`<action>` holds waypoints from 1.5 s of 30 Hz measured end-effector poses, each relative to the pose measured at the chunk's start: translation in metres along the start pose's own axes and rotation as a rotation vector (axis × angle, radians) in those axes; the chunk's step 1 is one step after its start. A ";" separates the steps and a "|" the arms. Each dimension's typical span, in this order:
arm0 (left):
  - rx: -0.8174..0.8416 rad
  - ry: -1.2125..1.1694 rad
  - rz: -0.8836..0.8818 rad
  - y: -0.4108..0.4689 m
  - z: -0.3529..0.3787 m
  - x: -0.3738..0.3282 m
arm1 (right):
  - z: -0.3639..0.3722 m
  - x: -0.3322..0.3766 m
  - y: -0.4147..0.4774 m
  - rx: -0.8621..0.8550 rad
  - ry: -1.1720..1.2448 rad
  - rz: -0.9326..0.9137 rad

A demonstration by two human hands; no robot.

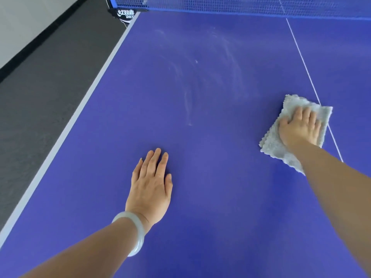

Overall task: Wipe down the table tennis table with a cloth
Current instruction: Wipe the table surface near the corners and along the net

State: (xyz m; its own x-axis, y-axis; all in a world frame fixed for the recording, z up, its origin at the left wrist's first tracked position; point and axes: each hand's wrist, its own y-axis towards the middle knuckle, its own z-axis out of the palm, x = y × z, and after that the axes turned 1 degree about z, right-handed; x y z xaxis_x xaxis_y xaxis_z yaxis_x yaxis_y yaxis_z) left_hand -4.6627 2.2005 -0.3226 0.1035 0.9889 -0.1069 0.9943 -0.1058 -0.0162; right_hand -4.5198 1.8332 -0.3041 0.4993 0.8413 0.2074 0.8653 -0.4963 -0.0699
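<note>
The blue table tennis table point(210, 187) fills most of the view. A grey fluffy cloth point(275, 145) lies flat on it at the right, beside the white centre line point(305, 69). My right hand point(301, 129) presses flat on the cloth with its fingers spread. My left hand point(151, 183) rests flat on the bare table at the lower middle, fingers straight, with a pale bangle on the wrist. Whitish dusty streaks point(200, 65) mark the surface farther out, between my hands and the net.
The blue net point(220, 5) runs across the top, with its black clamp point(125, 14) at the table's left corner. The white left edge point(66, 129) of the table runs diagonally. Beyond it lies dark grey floor point(34, 93) and a pale wall.
</note>
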 end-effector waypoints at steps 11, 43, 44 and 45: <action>-0.018 -0.068 0.008 -0.001 -0.001 0.001 | 0.038 0.011 -0.178 0.059 -0.104 -0.898; 0.021 -0.053 -0.154 -0.152 -0.017 0.111 | 0.054 0.108 -0.255 0.100 0.033 -0.185; 0.013 -0.061 -0.153 -0.152 -0.016 0.113 | 0.059 0.134 -0.249 0.111 0.043 -0.237; 0.008 -0.073 -0.152 -0.152 -0.016 0.114 | 0.064 0.158 -0.247 0.131 0.046 -0.317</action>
State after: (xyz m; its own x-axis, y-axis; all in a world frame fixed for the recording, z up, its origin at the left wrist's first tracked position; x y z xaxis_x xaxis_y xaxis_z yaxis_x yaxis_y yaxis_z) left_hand -4.8013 2.3312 -0.3165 -0.0512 0.9834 -0.1743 0.9980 0.0438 -0.0461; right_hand -4.6517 2.1024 -0.3161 0.2044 0.9371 0.2829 0.9769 -0.1771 -0.1193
